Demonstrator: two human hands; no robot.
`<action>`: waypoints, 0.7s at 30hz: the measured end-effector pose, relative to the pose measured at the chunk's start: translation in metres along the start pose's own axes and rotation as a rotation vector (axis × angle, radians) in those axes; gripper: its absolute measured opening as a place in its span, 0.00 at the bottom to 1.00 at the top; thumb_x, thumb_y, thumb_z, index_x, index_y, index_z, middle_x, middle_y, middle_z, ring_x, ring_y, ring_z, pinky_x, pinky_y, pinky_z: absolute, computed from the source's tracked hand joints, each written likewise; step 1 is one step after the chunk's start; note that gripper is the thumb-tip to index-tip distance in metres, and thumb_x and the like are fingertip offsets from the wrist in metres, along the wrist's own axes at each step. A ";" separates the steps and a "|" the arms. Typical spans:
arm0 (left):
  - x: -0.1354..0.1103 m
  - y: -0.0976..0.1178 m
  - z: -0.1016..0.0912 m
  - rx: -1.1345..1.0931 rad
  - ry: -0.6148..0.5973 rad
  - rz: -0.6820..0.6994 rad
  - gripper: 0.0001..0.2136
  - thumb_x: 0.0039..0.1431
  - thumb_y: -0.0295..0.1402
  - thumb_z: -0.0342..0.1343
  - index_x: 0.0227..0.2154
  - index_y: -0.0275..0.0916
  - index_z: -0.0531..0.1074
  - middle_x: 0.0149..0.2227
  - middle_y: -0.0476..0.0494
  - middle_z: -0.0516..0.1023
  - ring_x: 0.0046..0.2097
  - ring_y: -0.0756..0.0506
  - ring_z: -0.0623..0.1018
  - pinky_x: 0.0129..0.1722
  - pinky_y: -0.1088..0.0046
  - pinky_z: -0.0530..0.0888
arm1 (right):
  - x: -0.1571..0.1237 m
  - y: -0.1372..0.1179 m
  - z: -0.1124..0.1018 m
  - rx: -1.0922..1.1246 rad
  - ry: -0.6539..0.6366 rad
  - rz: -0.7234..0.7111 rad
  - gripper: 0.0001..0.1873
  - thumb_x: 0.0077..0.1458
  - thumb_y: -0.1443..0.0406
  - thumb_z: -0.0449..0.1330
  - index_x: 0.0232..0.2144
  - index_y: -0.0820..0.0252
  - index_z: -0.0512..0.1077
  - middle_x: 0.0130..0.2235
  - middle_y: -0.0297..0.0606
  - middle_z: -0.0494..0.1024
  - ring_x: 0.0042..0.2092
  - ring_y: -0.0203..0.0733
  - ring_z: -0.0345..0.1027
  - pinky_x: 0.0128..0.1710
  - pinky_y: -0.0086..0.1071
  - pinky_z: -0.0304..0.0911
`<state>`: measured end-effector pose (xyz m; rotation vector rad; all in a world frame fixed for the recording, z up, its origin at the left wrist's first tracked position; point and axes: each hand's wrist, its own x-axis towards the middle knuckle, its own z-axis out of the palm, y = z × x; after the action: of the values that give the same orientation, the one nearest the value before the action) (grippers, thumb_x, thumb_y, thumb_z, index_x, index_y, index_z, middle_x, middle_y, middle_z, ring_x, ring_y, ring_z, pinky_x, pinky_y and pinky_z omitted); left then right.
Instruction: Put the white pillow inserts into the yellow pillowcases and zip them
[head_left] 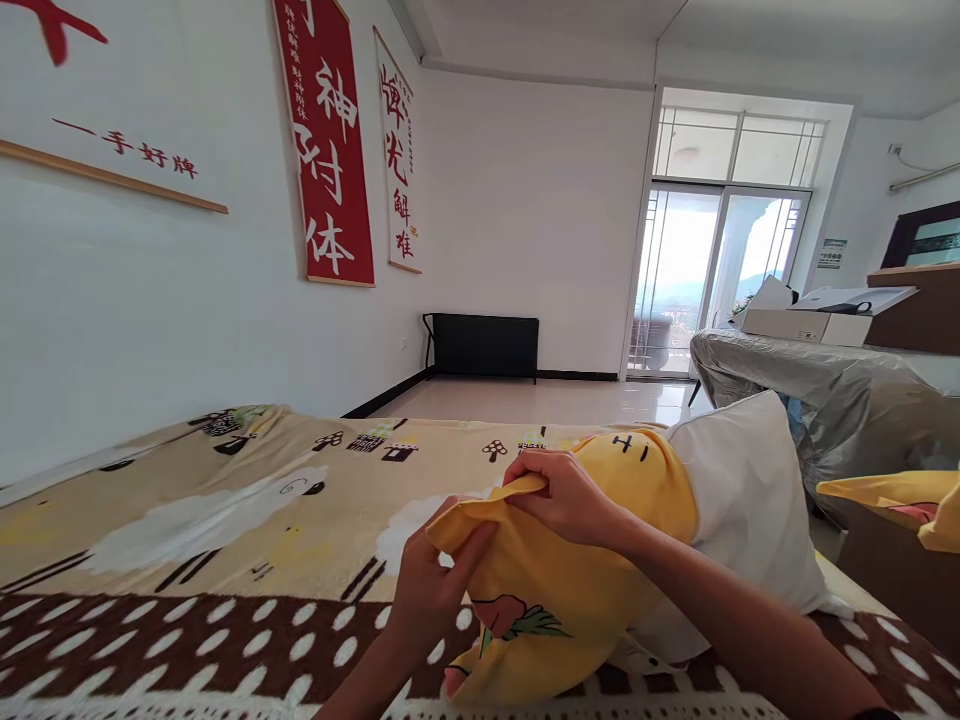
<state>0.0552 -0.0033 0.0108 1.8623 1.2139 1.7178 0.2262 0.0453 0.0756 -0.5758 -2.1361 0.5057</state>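
Note:
A yellow pillowcase (pixel 570 610) with a printed carrot-like pattern lies bunched over one end of a white pillow (pixel 750 490). The rest of the pillow sticks out bare to the right. My left hand (pixel 439 575) pinches the pillowcase's left edge between thumb and fingers. Just right of it, my right hand (pixel 559 495) grips the same edge from above, its fingers closed on the fabric. Pillow and case rest on a beige blanket (pixel 262 520) printed with sheep and mushrooms. How far the pillow reaches inside the case is hidden.
More yellow fabric (pixel 900 495) lies at the far right above a brown surface. Behind it stands plastic-wrapped furniture (pixel 847 390) bearing an open white box (pixel 814 325). A black folded panel (pixel 486 345) leans against the back wall, left of the glass door (pixel 682 270).

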 end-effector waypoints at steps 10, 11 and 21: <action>0.003 0.004 -0.003 -0.003 -0.032 -0.023 0.05 0.51 0.33 0.58 0.32 0.40 0.73 0.30 0.49 0.73 0.32 0.48 0.70 0.32 0.77 0.66 | -0.003 -0.001 0.009 -0.050 -0.039 -0.112 0.02 0.48 0.69 0.58 0.28 0.62 0.70 0.29 0.33 0.73 0.31 0.33 0.63 0.34 0.26 0.56; 0.003 0.004 -0.004 -0.010 -0.055 -0.053 0.06 0.51 0.35 0.58 0.31 0.40 0.72 0.29 0.49 0.72 0.32 0.49 0.70 0.31 0.77 0.65 | -0.003 -0.001 0.008 -0.058 -0.046 -0.116 0.02 0.49 0.69 0.58 0.28 0.62 0.71 0.30 0.34 0.73 0.32 0.33 0.63 0.34 0.26 0.56; -0.005 0.029 -0.009 -0.082 -0.082 -0.249 0.18 0.48 0.47 0.58 0.22 0.37 0.63 0.20 0.52 0.58 0.23 0.53 0.58 0.20 0.79 0.56 | 0.013 0.021 -0.041 -0.212 -0.413 -0.109 0.15 0.51 0.55 0.61 0.30 0.63 0.74 0.29 0.34 0.71 0.31 0.32 0.61 0.32 0.26 0.55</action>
<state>0.0579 -0.0270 0.0309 1.6405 1.2635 1.5201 0.2569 0.0759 0.0956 -0.4981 -2.6208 0.3618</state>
